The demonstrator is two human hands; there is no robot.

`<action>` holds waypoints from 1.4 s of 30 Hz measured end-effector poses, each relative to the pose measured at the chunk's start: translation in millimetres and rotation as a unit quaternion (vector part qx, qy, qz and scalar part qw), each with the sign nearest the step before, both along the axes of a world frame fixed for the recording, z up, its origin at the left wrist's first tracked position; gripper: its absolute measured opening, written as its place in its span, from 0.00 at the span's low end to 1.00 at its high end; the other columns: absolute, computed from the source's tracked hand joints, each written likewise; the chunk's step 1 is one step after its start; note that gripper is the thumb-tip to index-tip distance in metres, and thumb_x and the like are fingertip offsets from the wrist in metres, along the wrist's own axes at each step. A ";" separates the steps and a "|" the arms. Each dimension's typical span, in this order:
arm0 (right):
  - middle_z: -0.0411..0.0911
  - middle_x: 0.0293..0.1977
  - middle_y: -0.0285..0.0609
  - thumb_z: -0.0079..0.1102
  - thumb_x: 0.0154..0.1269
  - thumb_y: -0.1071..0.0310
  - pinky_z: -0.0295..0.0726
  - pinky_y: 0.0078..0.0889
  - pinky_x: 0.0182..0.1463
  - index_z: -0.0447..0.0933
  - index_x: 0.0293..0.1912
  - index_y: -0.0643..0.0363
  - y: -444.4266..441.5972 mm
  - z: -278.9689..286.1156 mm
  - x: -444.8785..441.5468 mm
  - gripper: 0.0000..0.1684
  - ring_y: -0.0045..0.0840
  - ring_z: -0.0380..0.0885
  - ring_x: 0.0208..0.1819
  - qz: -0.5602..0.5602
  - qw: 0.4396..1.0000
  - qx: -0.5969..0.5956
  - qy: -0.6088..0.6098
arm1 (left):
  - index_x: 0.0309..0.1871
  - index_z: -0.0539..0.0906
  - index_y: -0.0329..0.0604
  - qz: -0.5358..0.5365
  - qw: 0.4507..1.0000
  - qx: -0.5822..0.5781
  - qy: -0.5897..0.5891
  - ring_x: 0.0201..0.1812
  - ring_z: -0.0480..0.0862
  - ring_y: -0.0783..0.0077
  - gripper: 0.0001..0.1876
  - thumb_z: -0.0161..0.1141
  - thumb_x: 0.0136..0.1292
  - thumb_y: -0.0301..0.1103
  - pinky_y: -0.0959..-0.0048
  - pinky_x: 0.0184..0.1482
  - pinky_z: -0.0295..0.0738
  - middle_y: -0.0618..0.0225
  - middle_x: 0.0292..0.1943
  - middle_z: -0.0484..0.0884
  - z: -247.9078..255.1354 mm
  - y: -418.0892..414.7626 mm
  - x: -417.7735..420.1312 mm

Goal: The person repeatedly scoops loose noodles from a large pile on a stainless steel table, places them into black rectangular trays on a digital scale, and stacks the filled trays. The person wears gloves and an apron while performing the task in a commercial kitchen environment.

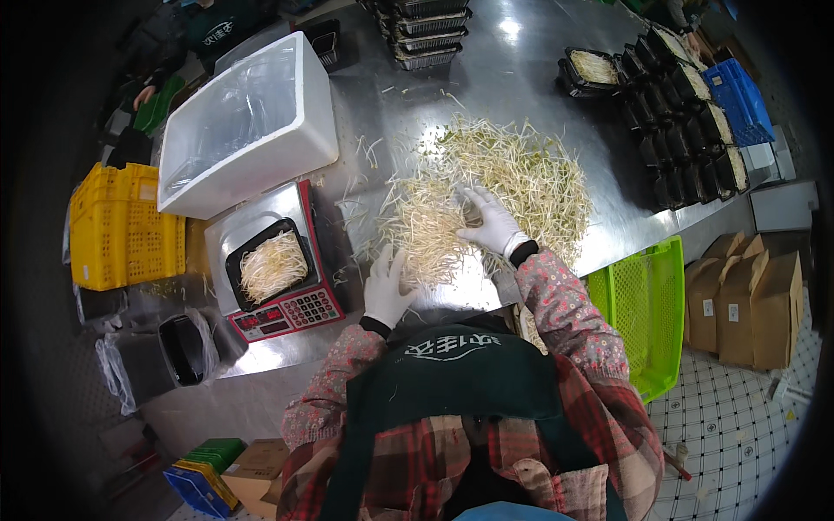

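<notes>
My left hand (389, 288), in a white glove, rests at the near left edge of a loose pile of bean sprouts (427, 225), its fingers apart. On the pile's right side lies my right hand (493, 223), also gloved, thumb and fingers spread against the sprouts. A larger heap of greener-tipped bean sprouts (534, 176) spreads beyond and to the right of it. Left of my hands, a black plastic tray (232, 264) filled with bean sprouts sits on a red digital scale (311, 309) with a lit display.
A white foam box (260, 166) lined with clear film stands behind the scale, beside a yellow crate (127, 228). Empty black trays (182, 352) lie near left. Filled trays (700, 130) are stacked far right. A green basket (642, 319) stands below the steel table's (384, 117) right edge.
</notes>
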State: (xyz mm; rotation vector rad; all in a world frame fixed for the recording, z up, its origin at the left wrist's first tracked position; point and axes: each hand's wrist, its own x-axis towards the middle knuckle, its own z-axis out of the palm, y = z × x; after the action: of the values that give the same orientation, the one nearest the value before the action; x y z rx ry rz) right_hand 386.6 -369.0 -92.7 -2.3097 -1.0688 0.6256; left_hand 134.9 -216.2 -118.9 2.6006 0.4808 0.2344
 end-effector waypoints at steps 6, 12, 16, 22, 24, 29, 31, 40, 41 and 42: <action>0.42 0.77 0.59 0.83 0.32 0.41 0.57 0.60 0.73 0.38 0.78 0.53 -9.1 -10.9 -35.8 0.82 0.55 0.44 0.77 0.094 0.982 -0.122 -0.106 | 0.78 0.53 0.47 -0.064 0.991 0.105 0.058 0.69 0.64 0.45 0.67 0.83 0.31 0.45 0.56 0.64 0.71 0.48 0.77 0.49 10.9 14.7 31.5; 0.73 0.55 0.60 0.70 0.53 0.60 0.79 0.45 0.55 0.61 0.67 0.66 16.6 -58.5 -32.0 0.46 0.49 0.77 0.53 0.088 0.976 -0.052 -0.192 | 0.66 0.69 0.43 -0.115 0.986 0.068 0.095 0.49 0.80 0.51 0.39 0.71 0.49 0.36 0.57 0.46 0.80 0.53 0.57 0.73 -27.2 38.0 89.4; 0.78 0.46 0.61 0.58 0.59 0.67 0.80 0.44 0.53 0.76 0.53 0.65 8.2 -27.8 -16.2 0.22 0.50 0.80 0.47 0.140 0.981 -0.103 -0.081 | 0.54 0.79 0.41 -0.110 0.991 0.022 0.078 0.46 0.82 0.51 0.20 0.60 0.56 0.30 0.56 0.44 0.79 0.58 0.43 0.79 -15.4 36.1 74.8; 0.80 0.47 0.61 0.58 0.65 0.65 0.78 0.44 0.53 0.78 0.53 0.66 -30.9 12.4 26.4 0.20 0.50 0.80 0.47 -0.028 0.995 0.028 -0.088 | 0.56 0.80 0.47 -0.152 0.988 0.039 -0.009 0.45 0.81 0.58 0.23 0.59 0.54 0.25 0.63 0.46 0.78 0.66 0.45 0.80 6.2 44.9 43.3; 0.80 0.46 0.61 0.58 0.65 0.64 0.78 0.44 0.54 0.77 0.54 0.66 -16.4 35.2 13.4 0.21 0.49 0.80 0.47 -0.040 0.998 0.038 0.007 | 0.59 0.80 0.48 -0.155 0.985 0.066 -0.030 0.47 0.80 0.58 0.25 0.59 0.53 0.25 0.63 0.48 0.77 0.68 0.47 0.80 9.9 36.5 43.4; 0.77 0.52 0.63 0.61 0.59 0.61 0.75 0.45 0.60 0.67 0.66 0.64 11.9 -24.3 -23.3 0.37 0.50 0.76 0.55 0.099 0.992 -0.078 -0.024 | 0.69 0.71 0.43 -0.044 0.995 0.084 0.045 0.59 0.74 0.52 0.41 0.71 0.46 0.31 0.59 0.61 0.71 0.55 0.65 0.72 25.7 6.1 43.9; 0.69 0.62 0.65 0.62 0.59 0.57 0.67 0.42 0.69 0.61 0.70 0.65 8.2 -25.8 -20.9 0.44 0.52 0.68 0.65 0.080 0.994 -0.078 0.020 | 0.72 0.64 0.37 0.014 1.000 -0.009 0.026 0.64 0.70 0.48 0.45 0.70 0.48 0.29 0.58 0.66 0.67 0.49 0.71 0.64 8.3 18.7 22.8; 0.49 0.73 0.66 0.75 0.40 0.33 0.48 0.49 0.77 0.47 0.74 0.67 30.2 -20.8 -94.6 0.75 0.54 0.50 0.76 0.078 0.978 -0.101 -0.166 | 0.78 0.54 0.36 0.106 0.883 -0.446 -0.098 0.54 0.80 0.70 0.41 0.55 0.59 0.14 0.74 0.54 0.76 0.55 0.63 0.72 -96.6 -10.2 10.0; 0.51 0.73 0.63 0.75 0.42 0.36 0.52 0.48 0.76 0.50 0.74 0.65 33.0 -18.7 -99.2 0.71 0.52 0.51 0.75 0.070 0.970 -0.115 -0.203 | 0.78 0.54 0.36 0.104 0.887 -0.437 -0.102 0.55 0.80 0.70 0.41 0.55 0.60 0.14 0.74 0.55 0.76 0.55 0.63 0.73 -96.5 -10.6 10.3; 0.56 0.71 0.61 0.75 0.44 0.39 0.56 0.47 0.74 0.54 0.72 0.64 33.0 -27.8 -95.3 0.65 0.50 0.56 0.73 0.061 0.980 -0.080 -0.169 | 0.78 0.53 0.36 0.103 0.892 -0.427 -0.106 0.56 0.80 0.69 0.41 0.55 0.60 0.15 0.74 0.55 0.75 0.55 0.63 0.74 -93.8 -10.4 10.1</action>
State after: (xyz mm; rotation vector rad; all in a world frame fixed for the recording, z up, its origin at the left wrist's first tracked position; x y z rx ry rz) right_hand 291.3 -336.0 -120.5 -2.5687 -1.3655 0.3823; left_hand 145.0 -226.6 -212.7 1.6438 0.6094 0.2905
